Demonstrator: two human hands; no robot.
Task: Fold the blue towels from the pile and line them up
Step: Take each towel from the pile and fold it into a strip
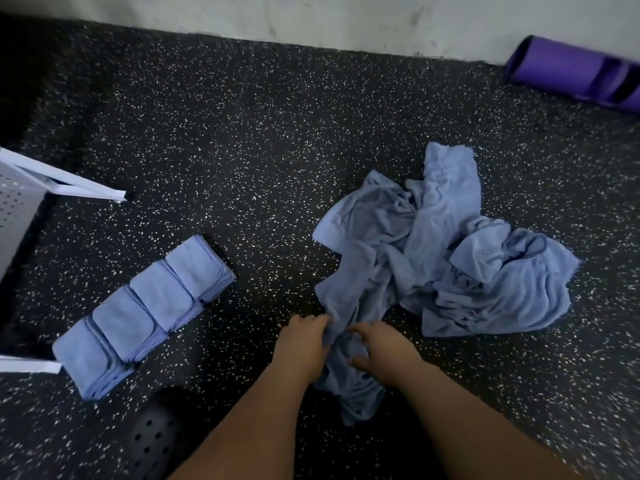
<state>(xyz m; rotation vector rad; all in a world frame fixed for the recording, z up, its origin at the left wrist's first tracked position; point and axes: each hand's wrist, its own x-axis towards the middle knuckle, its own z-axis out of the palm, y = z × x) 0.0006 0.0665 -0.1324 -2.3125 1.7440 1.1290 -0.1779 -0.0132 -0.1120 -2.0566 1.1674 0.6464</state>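
A: Progress?
B: Crumpled heap of pale-blue terry towels (450, 244), right side: still unfolded. Row of 4 folded blue towel squares (145, 313), left side: done.
A: Hands?
B: Left hand (303, 344) and right hand (381, 351) both clutch 1 loose blue towel (346, 386) at the heap's near edge.

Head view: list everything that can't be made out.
- Pile: towel count; overlapping folds hide it.
- Towel gripped by left hand and right hand: its corners, bunched under itself.
- Folded row: layers per stack, too fine.
- White rack: cut off by the left edge.
- Purple mat: blurred, cut off by the right edge.
- Shoe: dim, mostly in shadow.
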